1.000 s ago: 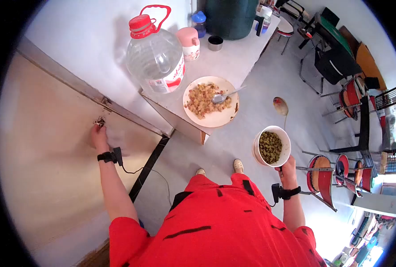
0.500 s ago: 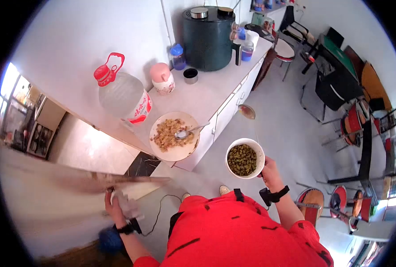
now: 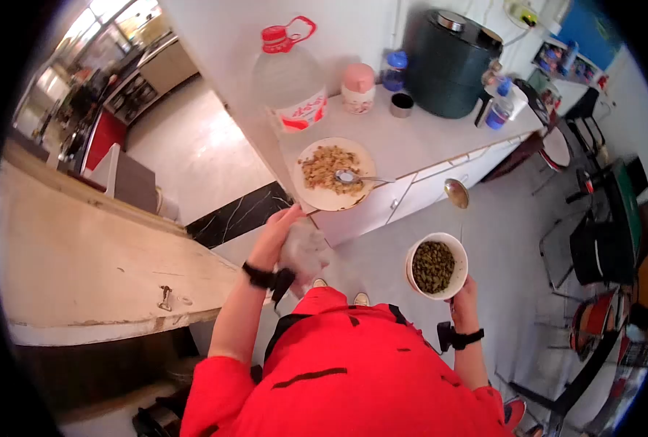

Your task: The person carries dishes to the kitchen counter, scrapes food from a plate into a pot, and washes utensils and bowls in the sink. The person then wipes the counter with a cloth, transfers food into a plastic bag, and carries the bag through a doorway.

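Observation:
My left hand (image 3: 277,229) is closed near the counter's front corner, with a blurred translucent plastic bag (image 3: 304,251) hanging from it. In my right hand (image 3: 466,302) is a white cup (image 3: 415,269), gripped at its lower right side. Dark green, lumpy food (image 3: 433,267) lies inside the cup. A ladle (image 3: 456,193) sticks out beyond the cup, its thin handle running back towards it. On the counter, beside my left hand, a white plate (image 3: 313,197) bears crumbly yellowish food (image 3: 324,164) and a metal spoon (image 3: 347,177).
A large water bottle (image 3: 287,84), a pink-lidded jar (image 3: 358,87), a small metal cup (image 3: 402,105) and a dark green appliance (image 3: 448,65) stand on the counter (image 3: 426,138). An open door (image 3: 105,255) is at left, a tiled doorway (image 3: 193,146) beyond. Chairs (image 3: 593,320) stand at right.
The door has swung open and the room behind it shows. My left hand has let go of the door latch and moved right, to the counter corner. My right hand still holds the cup.

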